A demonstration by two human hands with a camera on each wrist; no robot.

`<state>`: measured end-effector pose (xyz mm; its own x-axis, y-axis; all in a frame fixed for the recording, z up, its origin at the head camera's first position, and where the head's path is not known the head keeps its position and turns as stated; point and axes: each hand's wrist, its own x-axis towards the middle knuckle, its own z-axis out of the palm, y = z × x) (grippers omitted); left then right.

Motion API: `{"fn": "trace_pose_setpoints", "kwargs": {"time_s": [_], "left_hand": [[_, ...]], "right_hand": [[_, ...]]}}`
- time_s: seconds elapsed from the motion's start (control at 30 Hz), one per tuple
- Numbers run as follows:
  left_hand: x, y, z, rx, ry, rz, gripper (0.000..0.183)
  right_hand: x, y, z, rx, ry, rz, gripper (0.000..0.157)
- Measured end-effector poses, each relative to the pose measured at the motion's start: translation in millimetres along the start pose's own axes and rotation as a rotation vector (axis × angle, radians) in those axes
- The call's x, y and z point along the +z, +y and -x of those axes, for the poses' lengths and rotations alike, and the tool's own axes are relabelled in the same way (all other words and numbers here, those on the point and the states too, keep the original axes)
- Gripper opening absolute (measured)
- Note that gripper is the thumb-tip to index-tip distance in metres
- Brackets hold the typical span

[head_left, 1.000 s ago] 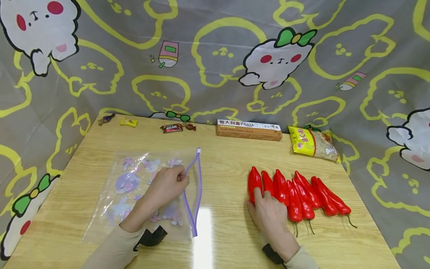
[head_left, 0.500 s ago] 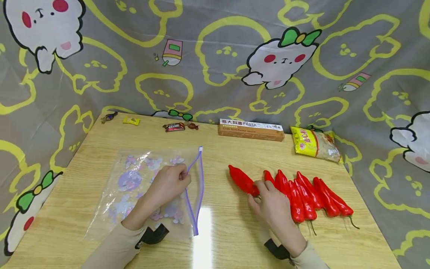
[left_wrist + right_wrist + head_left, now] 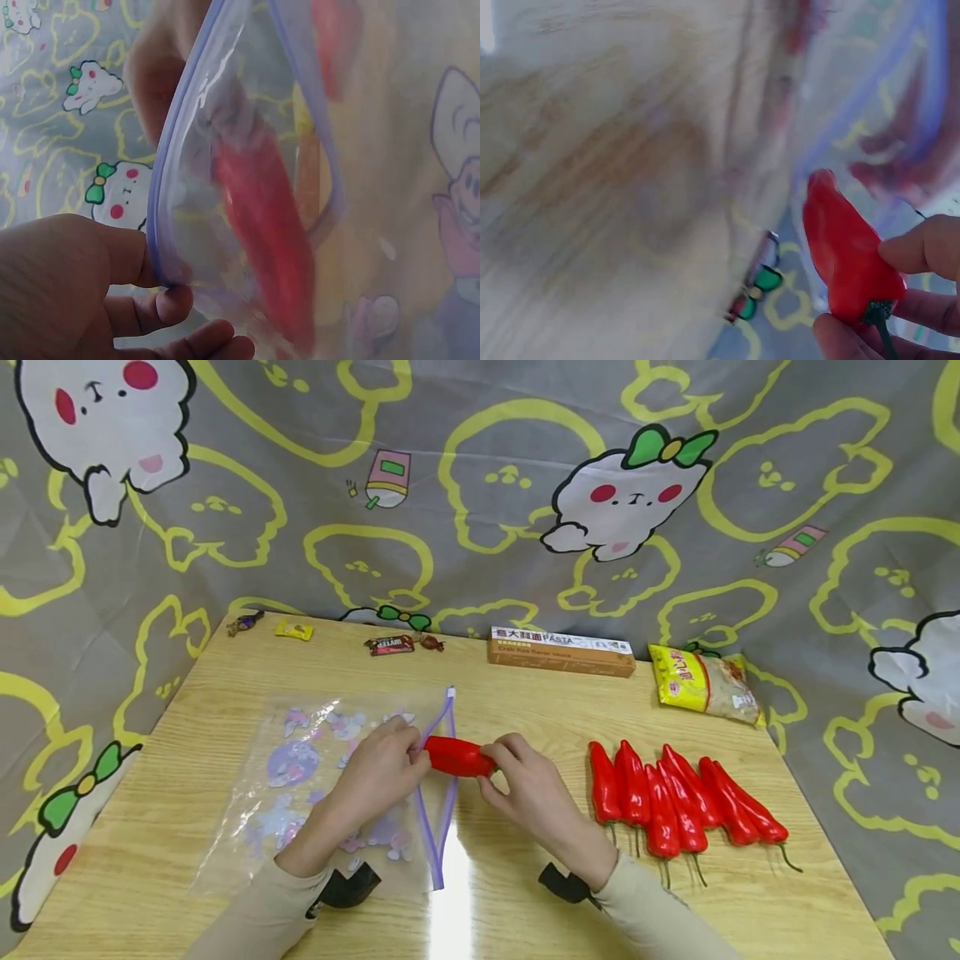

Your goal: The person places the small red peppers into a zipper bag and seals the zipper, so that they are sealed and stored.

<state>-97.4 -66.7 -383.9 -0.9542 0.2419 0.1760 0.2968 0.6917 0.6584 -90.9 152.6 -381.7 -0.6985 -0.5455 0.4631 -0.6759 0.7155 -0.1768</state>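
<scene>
A clear zip bag [image 3: 247,777] printed with purple and pink figures lies on the left of the table, its purple-edged mouth spread apart. My left hand [image 3: 378,768] pinches one edge of that mouth between thumb and finger, as the left wrist view shows. My right hand [image 3: 532,789] grips a red pepper [image 3: 457,757] near its green stem [image 3: 881,319]. The pepper's tip points left at the bag's mouth; through the film in the left wrist view the pepper [image 3: 266,232] looks reddish and blurred. To the right lies a row of several red peppers [image 3: 660,827].
Along the back edge stand a pasta box [image 3: 561,652] and a yellow food packet [image 3: 705,685]. Small wrapped candies lie there too: a red one [image 3: 392,645], a brown one [image 3: 432,642], a yellow one [image 3: 294,631] and a dark one [image 3: 245,622]. A patterned cloth [image 3: 480,527] hangs behind.
My right hand has picked the leftmost pepper out of the row and carried it left to the bag's mouth, turning it sideways. My left hand has kept its hold on the bag.
</scene>
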Motion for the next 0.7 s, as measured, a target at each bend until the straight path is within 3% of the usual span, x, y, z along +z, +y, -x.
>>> {"fn": "trace_pose_setpoints", "kwargs": {"time_s": [0.3, 0.5, 0.7], "left_hand": [[3.8, 3.4, 0.2, 0.036, 0.004, -0.019, 0.019], [5.2, 1.7, 1.6, 0.076, 0.017, 0.003, 0.017], [5.4, 1.1, 0.9, 0.067, 0.027, 0.008, 0.015]], "right_hand": [[34.4, -4, -19, -0.034, 0.005, 0.055, 0.025], [49.9, -10, -32, -0.052, 0.000, 0.191, 0.024], [61.2, -13, -37, -0.041, -0.058, 0.299, 0.025]]}}
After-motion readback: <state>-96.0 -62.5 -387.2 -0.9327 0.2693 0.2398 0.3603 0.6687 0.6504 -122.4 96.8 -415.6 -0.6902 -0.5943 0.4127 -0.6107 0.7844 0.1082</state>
